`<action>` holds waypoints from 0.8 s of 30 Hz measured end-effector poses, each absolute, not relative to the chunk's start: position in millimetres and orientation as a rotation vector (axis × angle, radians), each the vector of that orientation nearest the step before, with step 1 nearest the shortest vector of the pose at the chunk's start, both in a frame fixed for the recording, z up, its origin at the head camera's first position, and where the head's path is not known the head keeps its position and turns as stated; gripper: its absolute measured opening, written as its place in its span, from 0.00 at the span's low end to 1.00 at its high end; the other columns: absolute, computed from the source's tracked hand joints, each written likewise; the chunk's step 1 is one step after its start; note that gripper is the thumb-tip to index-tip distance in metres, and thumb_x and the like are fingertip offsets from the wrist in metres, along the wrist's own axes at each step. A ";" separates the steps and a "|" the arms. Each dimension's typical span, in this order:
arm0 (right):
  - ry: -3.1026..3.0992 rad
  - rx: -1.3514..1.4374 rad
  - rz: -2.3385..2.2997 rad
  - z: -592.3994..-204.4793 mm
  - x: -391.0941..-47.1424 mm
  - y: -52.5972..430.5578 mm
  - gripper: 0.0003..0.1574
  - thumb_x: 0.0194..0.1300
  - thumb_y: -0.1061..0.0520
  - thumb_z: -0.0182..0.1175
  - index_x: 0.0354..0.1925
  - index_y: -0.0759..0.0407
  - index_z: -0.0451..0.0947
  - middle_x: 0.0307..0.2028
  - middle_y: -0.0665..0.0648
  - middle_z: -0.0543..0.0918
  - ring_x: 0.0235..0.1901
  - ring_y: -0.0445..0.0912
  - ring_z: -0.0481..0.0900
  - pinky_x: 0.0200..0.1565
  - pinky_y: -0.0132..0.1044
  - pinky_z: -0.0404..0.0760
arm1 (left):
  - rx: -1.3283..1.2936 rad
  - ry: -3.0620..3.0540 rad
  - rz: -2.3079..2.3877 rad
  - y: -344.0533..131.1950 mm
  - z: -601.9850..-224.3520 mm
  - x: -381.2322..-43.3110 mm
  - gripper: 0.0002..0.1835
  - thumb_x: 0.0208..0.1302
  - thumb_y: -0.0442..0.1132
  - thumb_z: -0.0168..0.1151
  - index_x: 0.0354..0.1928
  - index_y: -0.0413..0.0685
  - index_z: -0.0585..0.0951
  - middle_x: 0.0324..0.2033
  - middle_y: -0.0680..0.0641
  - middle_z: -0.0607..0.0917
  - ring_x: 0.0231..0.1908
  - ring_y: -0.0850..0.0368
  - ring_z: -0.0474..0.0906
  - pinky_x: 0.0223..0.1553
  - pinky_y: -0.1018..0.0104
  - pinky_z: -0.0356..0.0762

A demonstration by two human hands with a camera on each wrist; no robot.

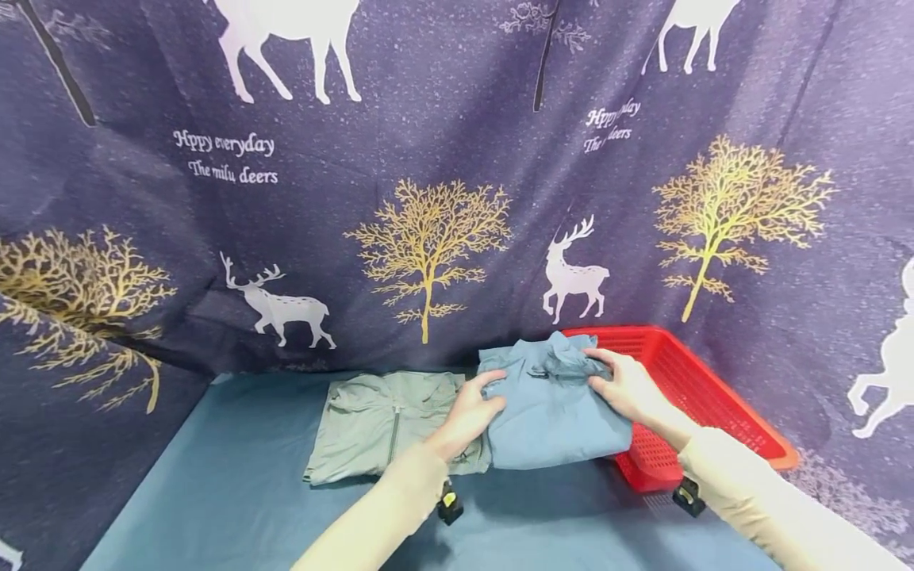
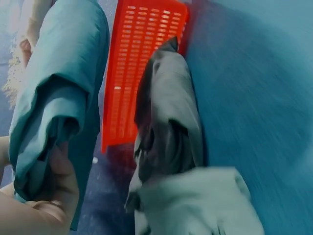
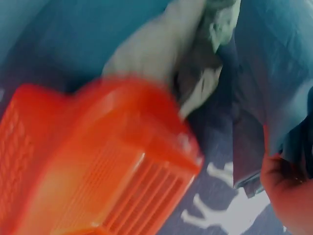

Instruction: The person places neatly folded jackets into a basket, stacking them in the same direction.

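Note:
Both hands hold a folded blue garment [image 1: 553,432], with a bunched, collar-like part at its top. My left hand [image 1: 467,412] grips its left side; in the left wrist view, the thumb of the left hand [image 2: 51,203] is tucked into the fabric folds of the blue garment [image 2: 73,44]. On the opposite side my right hand [image 1: 630,388] grips the edge, and in the right wrist view the right hand's [image 3: 288,196] fingertips are partly hidden by cloth. To the left, a folded grey-green garment [image 1: 357,432] with a zipper lies flat, its right edge partly covered from view.
A red plastic basket [image 1: 714,396] with slotted walls stands at the right, partly hidden behind the blue garment and right arm. Blue cloth [image 1: 236,468] covers the table. Behind it hangs a dark curtain [image 1: 443,119] printed with deer and trees.

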State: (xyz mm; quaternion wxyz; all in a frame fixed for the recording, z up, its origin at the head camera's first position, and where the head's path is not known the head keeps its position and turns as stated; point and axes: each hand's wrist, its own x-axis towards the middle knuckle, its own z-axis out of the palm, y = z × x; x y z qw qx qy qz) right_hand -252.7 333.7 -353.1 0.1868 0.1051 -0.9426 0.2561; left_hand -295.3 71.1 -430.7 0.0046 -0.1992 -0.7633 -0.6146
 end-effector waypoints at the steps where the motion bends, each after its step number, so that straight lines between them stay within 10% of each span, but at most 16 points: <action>1: -2.653 0.288 0.691 -351.5 -253.4 340.9 0.28 0.56 0.65 0.63 0.58 0.64 0.77 0.47 0.67 0.83 0.39 0.53 0.79 0.42 0.50 0.75 | -0.625 -2.390 -1.923 80.4 -430.6 -296.7 0.29 0.54 0.29 0.59 0.61 0.50 0.79 0.49 0.49 0.81 0.32 0.61 0.69 0.39 0.65 0.69; 5: -2.665 0.250 0.634 -345.5 -260.1 368.6 0.28 0.55 0.66 0.63 0.56 0.68 0.77 0.47 0.70 0.82 0.35 0.54 0.79 0.40 0.52 0.75 | -0.642 -2.403 -1.892 114.3 -427.4 -304.6 0.28 0.55 0.30 0.60 0.61 0.52 0.80 0.53 0.51 0.81 0.38 0.62 0.72 0.43 0.67 0.70; 12: -2.688 0.203 0.598 -335.7 -286.5 402.2 0.28 0.56 0.65 0.62 0.57 0.68 0.76 0.50 0.73 0.79 0.37 0.57 0.77 0.40 0.53 0.74 | -0.592 -2.444 -1.796 155.1 -409.8 -329.7 0.28 0.54 0.29 0.60 0.59 0.55 0.81 0.28 0.52 0.81 0.13 0.61 0.54 0.20 0.69 0.61; 24: -2.616 0.119 0.460 -315.9 -291.9 453.3 0.27 0.54 0.67 0.58 0.55 0.69 0.77 0.43 0.75 0.80 0.24 0.53 0.69 0.29 0.44 0.65 | -0.523 -2.436 -1.754 232.4 -408.6 -336.9 0.26 0.53 0.30 0.65 0.57 0.55 0.82 0.51 0.49 0.85 0.52 0.55 0.79 0.50 0.66 0.75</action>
